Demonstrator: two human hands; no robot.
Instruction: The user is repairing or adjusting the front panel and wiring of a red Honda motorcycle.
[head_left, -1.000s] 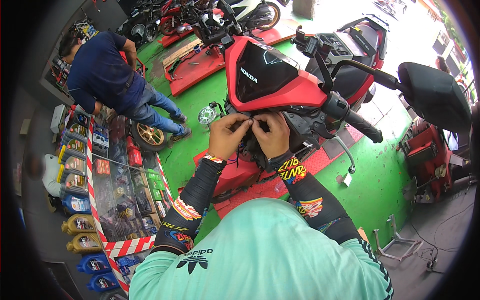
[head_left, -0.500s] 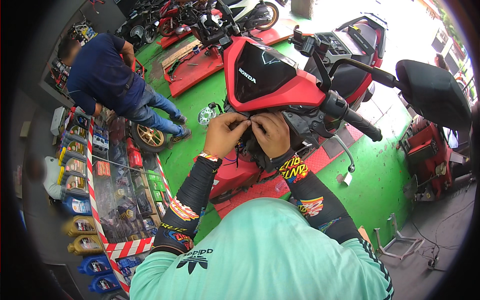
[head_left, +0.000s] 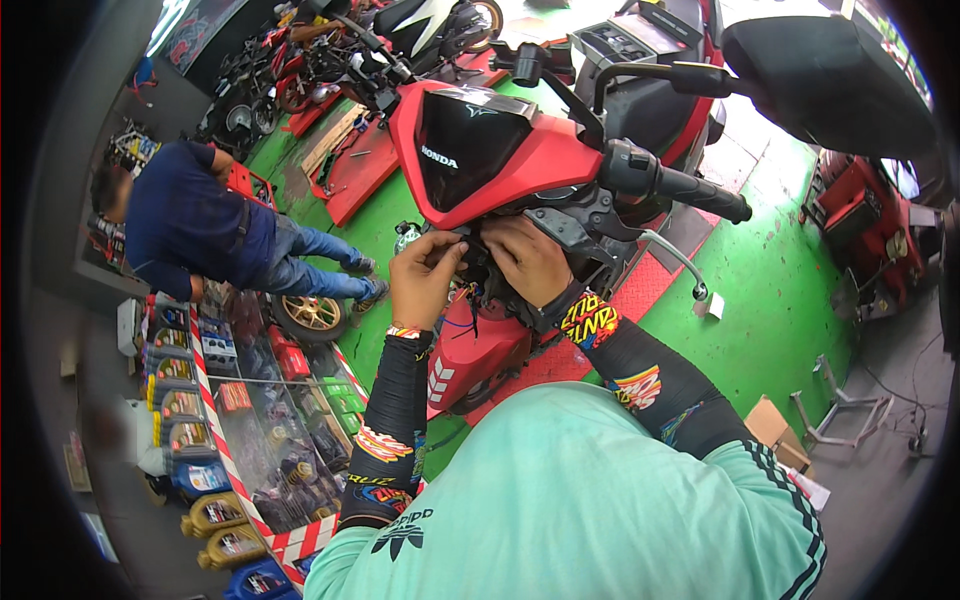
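On green workshop floor (head_left: pixel 790 270): red scooter (head_left: pixel 480 160); left hand (head_left: pixel 425 280), right hand (head_left: pixel 525 260) grips pinching wiring (head_left: pixel 470 300).

My left hand (head_left: pixel 425 277) and right hand (head_left: pixel 528 258) sit side by side under the scooter's front cowl (head_left: pixel 490 150); another person (head_left: pixel 200 225) crouches far left.

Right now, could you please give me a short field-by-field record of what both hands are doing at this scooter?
Left hand: left hand pinching small parts under the red front cover; what its fingers hold is too small to tell
Right hand: right hand pressed into the same opening
Wiring: loose wires hang below the hands
Handlebar: black handlebar grip to the right
Nearby: another person bent over on the left, beside a gold wheel
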